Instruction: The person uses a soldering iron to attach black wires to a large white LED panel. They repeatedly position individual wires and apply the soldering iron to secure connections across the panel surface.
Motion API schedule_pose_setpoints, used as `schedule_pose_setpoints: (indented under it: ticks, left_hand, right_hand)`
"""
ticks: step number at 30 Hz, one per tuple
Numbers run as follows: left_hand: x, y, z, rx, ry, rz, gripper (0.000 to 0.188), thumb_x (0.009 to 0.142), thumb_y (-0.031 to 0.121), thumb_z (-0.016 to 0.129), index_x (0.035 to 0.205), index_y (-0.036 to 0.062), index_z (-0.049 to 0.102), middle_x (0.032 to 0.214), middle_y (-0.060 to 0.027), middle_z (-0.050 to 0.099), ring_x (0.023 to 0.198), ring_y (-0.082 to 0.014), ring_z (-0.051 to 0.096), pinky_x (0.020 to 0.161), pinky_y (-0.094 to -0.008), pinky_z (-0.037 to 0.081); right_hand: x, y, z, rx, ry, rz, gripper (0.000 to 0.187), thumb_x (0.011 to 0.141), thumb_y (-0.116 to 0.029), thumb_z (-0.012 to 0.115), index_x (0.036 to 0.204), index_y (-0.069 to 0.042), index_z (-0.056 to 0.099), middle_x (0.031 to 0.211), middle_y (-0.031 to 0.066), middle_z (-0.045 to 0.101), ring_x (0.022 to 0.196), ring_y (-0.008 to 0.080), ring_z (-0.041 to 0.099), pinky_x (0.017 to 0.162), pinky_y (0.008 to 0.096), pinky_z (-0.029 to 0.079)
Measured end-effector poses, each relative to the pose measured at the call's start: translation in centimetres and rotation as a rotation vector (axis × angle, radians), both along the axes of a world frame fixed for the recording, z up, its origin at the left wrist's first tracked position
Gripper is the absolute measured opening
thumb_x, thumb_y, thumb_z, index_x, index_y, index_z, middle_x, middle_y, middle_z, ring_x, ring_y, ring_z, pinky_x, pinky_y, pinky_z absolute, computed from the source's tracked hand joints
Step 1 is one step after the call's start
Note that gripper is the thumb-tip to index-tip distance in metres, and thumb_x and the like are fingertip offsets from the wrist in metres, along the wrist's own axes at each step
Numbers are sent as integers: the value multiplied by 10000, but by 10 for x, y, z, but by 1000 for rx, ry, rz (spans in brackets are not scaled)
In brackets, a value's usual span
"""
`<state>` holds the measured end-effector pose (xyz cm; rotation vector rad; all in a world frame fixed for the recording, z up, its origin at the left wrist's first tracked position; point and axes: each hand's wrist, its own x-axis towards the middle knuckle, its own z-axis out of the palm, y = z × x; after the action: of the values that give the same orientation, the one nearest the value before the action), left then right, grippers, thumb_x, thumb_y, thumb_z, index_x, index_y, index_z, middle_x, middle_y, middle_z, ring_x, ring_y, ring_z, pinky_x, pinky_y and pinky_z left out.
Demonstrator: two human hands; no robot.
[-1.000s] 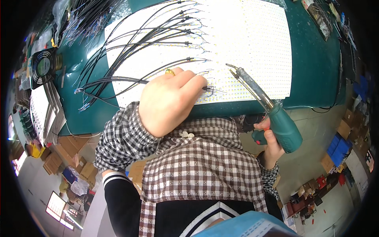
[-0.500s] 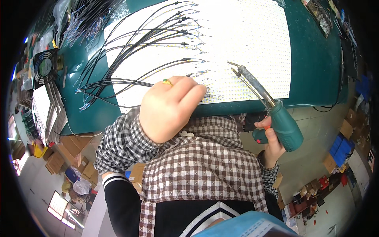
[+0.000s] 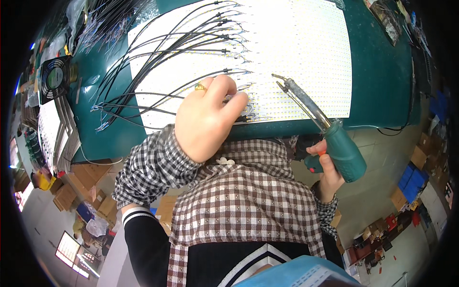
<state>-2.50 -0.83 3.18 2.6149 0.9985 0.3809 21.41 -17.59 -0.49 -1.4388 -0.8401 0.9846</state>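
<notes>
A white LED panel point(image 3: 306, 57) dotted with small yellow chips lies on the green table. Several black cables point(image 3: 167, 60) fan out over its left half, their thin wire ends in a column near its middle. Over the panel's near edge my left hand point(image 3: 205, 117) is closed, thumb and index finger pinched together. Cables pass beneath this hand; what the fingertips hold is hidden. My right hand point(image 3: 330, 172) grips a green-handled soldering gun point(image 3: 347, 153) at the table's front edge. Its metal tip points up and left, over the panel, to the right of the wire ends.
A small black fan point(image 3: 53, 80) stands at the table's left side, with a stack of white panels point(image 3: 57, 136) in front of it. More loose cables point(image 3: 112, 24) lie at the far left. A clear plastic-wrapped bundle point(image 3: 385, 21) rests at the far right of the green table point(image 3: 382, 86).
My left hand has shifted slightly up and away from the near edge, uncovering wire ends there. The soldering gun has moved only a little to the left.
</notes>
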Motion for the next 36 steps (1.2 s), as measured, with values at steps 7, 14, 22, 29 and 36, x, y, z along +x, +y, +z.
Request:
schedule_pose_setpoints:
  ticks: [7,14,22,29,36]
  left_hand:
    - [5,14,-11,11,-145,-68,167,778,28,749,916,70,665,828,-61,613,761,-257,585,667,-345,471]
    - [9,18,-21,-408,-357,135,71,788,59,721,814,54,656,748,-64,605,710,-237,606,633,-355,475]
    - [14,21,-18,-467,-294,215,28,759,66,690,768,56,666,725,-59,610,663,-219,608,601,-353,482]
    - [19,22,-21,-421,-289,220,40,725,73,689,732,62,651,692,-56,599,646,-231,600,583,-368,473]
    - [16,24,-18,-432,-180,192,69,779,83,719,805,39,674,738,-46,602,668,-166,590,613,-295,473]
  right_hand:
    - [2,-2,-3,1,-29,-4,348,922,-215,664,1056,102,612,878,179,661,783,256,663,757,378,577]
    - [1,-1,-1,39,-63,3,360,913,-231,672,1042,102,623,883,192,675,762,258,671,741,370,581]
    - [-8,-6,5,-56,22,-68,417,905,-240,687,1125,109,622,962,227,688,813,276,699,735,376,604]
    - [2,-17,-6,-96,130,26,701,863,-191,776,1392,98,418,1071,208,685,934,264,707,788,356,611]
    - [-3,-21,-5,-100,133,0,680,853,-135,772,1383,107,423,1074,224,681,948,286,711,796,372,618]
